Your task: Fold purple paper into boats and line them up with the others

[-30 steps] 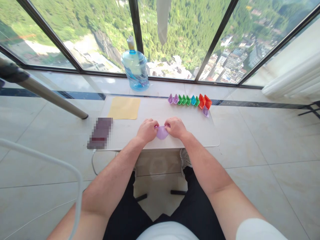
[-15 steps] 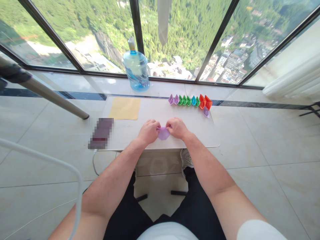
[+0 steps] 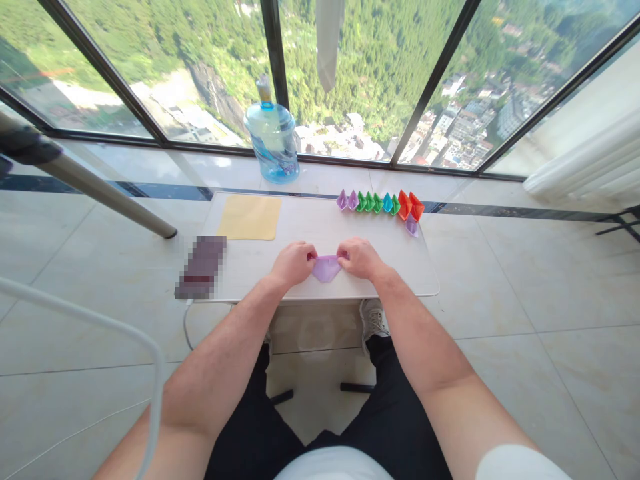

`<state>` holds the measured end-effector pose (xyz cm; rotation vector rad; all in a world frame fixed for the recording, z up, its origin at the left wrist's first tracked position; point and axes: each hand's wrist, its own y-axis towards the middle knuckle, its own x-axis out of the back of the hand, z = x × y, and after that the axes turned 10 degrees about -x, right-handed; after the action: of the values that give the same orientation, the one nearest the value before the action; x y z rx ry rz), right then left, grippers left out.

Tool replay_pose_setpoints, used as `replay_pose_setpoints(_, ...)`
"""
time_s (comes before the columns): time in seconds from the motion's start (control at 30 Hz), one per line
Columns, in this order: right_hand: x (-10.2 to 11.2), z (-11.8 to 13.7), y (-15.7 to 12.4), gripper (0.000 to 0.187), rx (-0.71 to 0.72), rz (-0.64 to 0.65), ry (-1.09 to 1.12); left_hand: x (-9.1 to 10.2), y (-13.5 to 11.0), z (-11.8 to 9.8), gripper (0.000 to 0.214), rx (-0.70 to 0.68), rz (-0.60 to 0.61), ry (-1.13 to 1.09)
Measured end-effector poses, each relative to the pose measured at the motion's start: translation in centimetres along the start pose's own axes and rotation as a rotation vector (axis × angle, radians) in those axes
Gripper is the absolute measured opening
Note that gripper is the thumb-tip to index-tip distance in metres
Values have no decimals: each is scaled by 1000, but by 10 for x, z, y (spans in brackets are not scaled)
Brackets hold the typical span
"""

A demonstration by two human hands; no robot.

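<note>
A folded purple paper piece [image 3: 326, 268] lies near the front edge of the small white table [image 3: 250, 267]. My left hand [image 3: 294, 262] pinches its left corner with fingers closed. My right hand [image 3: 361, 257] pinches its right corner the same way. The paper stretches between both hands, its point towards me. At the table's far right stands a row of folded paper boats [image 3: 380, 201] in purple, green, blue and red, with one more purple boat [image 3: 412, 225] just in front of the row's right end.
A yellow paper sheet [image 3: 249, 217] lies at the table's far left. A blurred dark object [image 3: 201, 267] sits on the left edge. A blue water jug [image 3: 273, 139] stands by the window behind. A metal pole [image 3: 90, 187] slants at left.
My hands have drawn slightly apart, and the purple paper between them has spread wider and flatter. Everything else on the table stays where it was.
</note>
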<state>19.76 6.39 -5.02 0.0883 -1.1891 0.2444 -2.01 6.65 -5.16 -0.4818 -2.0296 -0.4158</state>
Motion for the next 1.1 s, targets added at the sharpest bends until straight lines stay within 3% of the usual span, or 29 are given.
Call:
replay_pose_setpoints(0.2,-9,14,5,14,50,18,22,-3,2,-3,22,-36,-13,37)
replay_pose_setpoints(0.67,-16,6,-8,19,146,-51,-17,-7,-7,12,34,-232,16,-7)
replay_pose_setpoints(0.9,-21,2,-12,25,187,-86,-53,-6,-12,17,37,-361,27,53)
replay_pose_setpoints(1.1,-26,-3,-19,33,248,-126,-162,-7,-16,16,37,-392,31,110)
